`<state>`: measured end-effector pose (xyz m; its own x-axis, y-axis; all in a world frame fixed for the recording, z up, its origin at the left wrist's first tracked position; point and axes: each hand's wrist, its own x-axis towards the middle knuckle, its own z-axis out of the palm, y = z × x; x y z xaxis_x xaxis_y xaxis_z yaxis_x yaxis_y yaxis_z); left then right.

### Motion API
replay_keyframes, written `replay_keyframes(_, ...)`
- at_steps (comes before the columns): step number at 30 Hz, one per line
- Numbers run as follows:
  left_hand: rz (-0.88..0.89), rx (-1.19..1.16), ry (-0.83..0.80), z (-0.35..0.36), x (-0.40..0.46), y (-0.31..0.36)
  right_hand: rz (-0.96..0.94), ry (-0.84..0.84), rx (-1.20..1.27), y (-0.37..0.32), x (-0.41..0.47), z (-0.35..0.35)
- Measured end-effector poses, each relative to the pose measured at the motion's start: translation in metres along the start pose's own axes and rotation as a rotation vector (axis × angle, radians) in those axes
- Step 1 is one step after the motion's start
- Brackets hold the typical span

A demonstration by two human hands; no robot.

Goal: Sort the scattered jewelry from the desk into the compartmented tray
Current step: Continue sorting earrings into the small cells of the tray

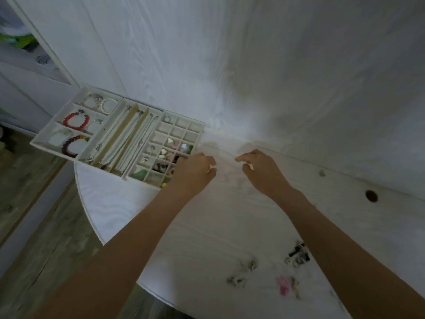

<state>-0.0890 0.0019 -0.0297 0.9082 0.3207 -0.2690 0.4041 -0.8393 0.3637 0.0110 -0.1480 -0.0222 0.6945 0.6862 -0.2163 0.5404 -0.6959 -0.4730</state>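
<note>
Head view looks down on my white desk [230, 222], whose rounded near-left edge [92, 222] curves away over a wood floor [34, 203]. A white wall panel [253, 65] closes off the far side, and a dark round hole [371, 196] sits in the desktop at right. Bare desktop lies between my forearms.

My left hand [195, 171] hovers at the tray's near right corner with fingers curled inward; my right hand [259, 169] is just beside it, fingers bent toward the left one. The two hands are apart, and I cannot tell whether either pinches anything.

The compartmented tray [202, 125] sits at the far left, overhanging the desk edge. Its left section holds beaded bracelets: a red one [73, 122], a dark red one [70, 146] and pale ones [103, 103]. The middle section holds long chains [128, 139] lying in lanes. The right grid of small cells [174, 143] holds small pieces, with the farthest cells mostly bare.

Scattered jewelry lies near me: a dark cluster [297, 255], a pink piece [286, 285] and two small blurred bits [243, 272].
</note>
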Motion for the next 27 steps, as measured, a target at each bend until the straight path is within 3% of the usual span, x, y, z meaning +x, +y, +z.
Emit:
replay_keyframes(6,0.056,-0.072,-0.028,0.038,-0.018,0.071,0.14,0.027,0.046,0.056,-0.076,-0.006)
replay_keyframes(18,0.164,-0.126,-0.092,0.134,-0.09,0.188,0.199,-0.041,0.067,0.177,-0.216,0.003)
replay_keyframes(23,0.266,-0.041,-0.155,0.171,-0.097,0.246,0.252,0.01,0.053,0.218,-0.249,0.004)
replay_keyframes(27,0.245,-0.083,-0.233,0.196,-0.089,0.272,0.303,0.031,0.138,0.239,-0.254,0.008)
